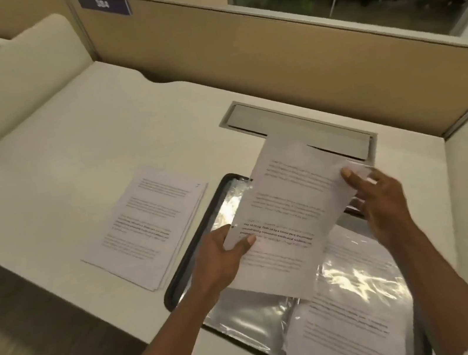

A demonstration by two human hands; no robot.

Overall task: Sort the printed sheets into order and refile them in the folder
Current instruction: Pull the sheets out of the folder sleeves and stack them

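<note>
One sheet (290,205) between both hands (221,260)

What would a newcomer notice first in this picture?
First, the printed sheet held up in the middle by the left hand and right hand. Under it lies an open folder with shiny plastic sleeves. A stack of sheets rests on the desk to its left.

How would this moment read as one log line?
left hand: holds sheet | right hand: grips its edge | folder: open | stack: on desk
</note>
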